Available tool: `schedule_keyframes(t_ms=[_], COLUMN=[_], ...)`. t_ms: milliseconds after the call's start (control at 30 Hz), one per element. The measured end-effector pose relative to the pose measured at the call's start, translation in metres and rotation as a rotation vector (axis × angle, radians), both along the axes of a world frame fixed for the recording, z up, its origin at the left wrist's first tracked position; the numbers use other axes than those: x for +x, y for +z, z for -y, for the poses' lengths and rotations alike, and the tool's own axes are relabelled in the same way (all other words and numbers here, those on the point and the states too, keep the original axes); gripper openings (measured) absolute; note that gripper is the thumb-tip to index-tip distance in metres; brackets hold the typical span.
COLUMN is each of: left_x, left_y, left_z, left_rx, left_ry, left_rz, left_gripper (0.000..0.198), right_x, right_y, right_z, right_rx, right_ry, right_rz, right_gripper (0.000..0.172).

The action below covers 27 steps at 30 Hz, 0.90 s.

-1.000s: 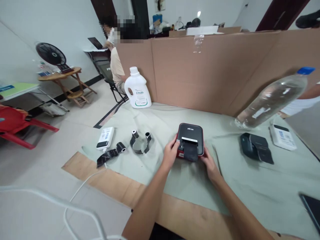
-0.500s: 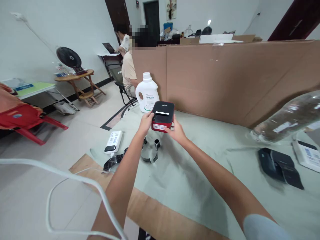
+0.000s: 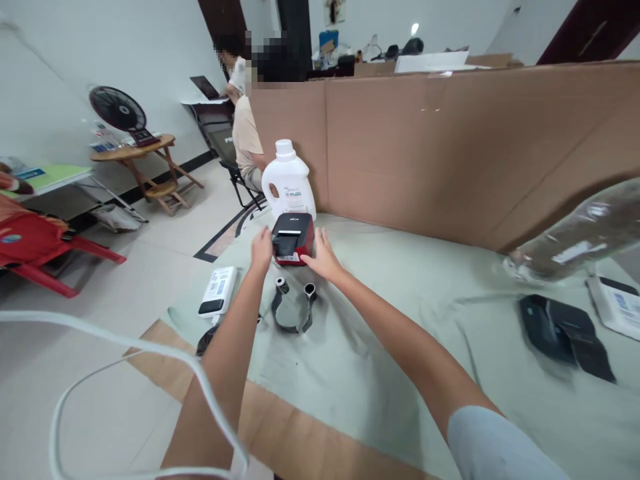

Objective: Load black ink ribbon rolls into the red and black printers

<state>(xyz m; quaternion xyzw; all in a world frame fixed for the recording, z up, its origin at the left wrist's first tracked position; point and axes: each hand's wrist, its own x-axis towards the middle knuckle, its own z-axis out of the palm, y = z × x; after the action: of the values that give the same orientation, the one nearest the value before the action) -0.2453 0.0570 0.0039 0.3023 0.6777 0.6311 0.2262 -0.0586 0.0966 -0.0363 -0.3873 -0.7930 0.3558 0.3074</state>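
A small black-and-red box-shaped device, which looks like a label printer (image 3: 295,230), rests on the pale cloth (image 3: 400,293) just in front of a white jug-shaped bottle (image 3: 293,180). My left hand (image 3: 261,250) is curled at its left edge, by a dark flap-like part on the front. My right hand (image 3: 324,257) is at the right side with fingers stretched out and apart, its thumb by the lower front corner. Nearer to me on the cloth lies a curved black band (image 3: 287,323) with two round ends. A white power bank (image 3: 219,291) lies left of my left forearm.
Behind the cloth stands a tall cardboard panel (image 3: 425,160). On the right are a clear plastic-wrapped bundle (image 3: 575,233), a dark device (image 3: 555,327) and another white block (image 3: 617,303). A white cable (image 3: 165,353) crosses the lower left. Two people sit beyond the panel.
The label printer has come down onto the cloth, slightly left, in front of the bottle. My right fingers have spread away from its side. The view has shifted a little.
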Motion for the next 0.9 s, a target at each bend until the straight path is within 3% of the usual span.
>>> schedule_keyframes(t_ms=[67, 133, 200, 333, 400, 467, 567, 667, 767, 900], left_x=[0.024, 0.067, 0.123, 0.222, 0.243, 0.248, 0.243, 0.241, 0.242, 0.242], left_y=[0.015, 0.017, 0.003, -0.05, -0.069, -0.077, -0.076, -0.072, -0.07, -0.071], left_z=[0.021, 0.05, 0.083, 0.139, 0.156, 0.167, 0.174, 0.176, 0.179, 0.183], left_rx=[0.178, 0.315, 0.291, 0.174, 0.139, 0.125, 0.131, 0.135, 0.14, 0.178], left_ry=[0.068, -0.035, -0.357, -1.347, -1.558, -1.611, -1.603, -1.596, -1.603, -1.61], left_rz=[-0.205, -0.367, -0.486, -0.855, -0.993, -1.08, -1.148, -1.185, -1.19, -1.193], left_gripper=[0.034, 0.039, 0.039, 0.049, 0.057, 0.062, 0.067, 0.069, 0.07, 0.069], right_x=[0.055, 0.138, 0.234, 0.406, 0.459, 0.489, 0.497, 0.471, 0.412, 0.301], right_y=[0.009, 0.022, 0.032, 0.031, 0.02, 0.01, 0.006, 0.019, 0.038, 0.053], right_z=[0.005, 0.018, 0.038, 0.081, 0.093, 0.094, 0.085, 0.077, 0.077, 0.084], right_rx=[0.041, 0.151, 0.235, 0.132, -0.059, -0.228, -0.297, -0.288, -0.238, -0.192], right_ry=[-0.108, -0.226, -0.424, -1.054, -1.164, -1.133, -1.067, -1.078, -1.02, -0.796], right_rz=[0.032, 0.083, 0.178, 0.547, 0.655, 0.64, 0.596, 0.654, 0.67, 0.677], right_gripper=[0.102, 0.097, 0.092, 0.089, 0.097, 0.103, 0.104, 0.099, 0.093, 0.085])
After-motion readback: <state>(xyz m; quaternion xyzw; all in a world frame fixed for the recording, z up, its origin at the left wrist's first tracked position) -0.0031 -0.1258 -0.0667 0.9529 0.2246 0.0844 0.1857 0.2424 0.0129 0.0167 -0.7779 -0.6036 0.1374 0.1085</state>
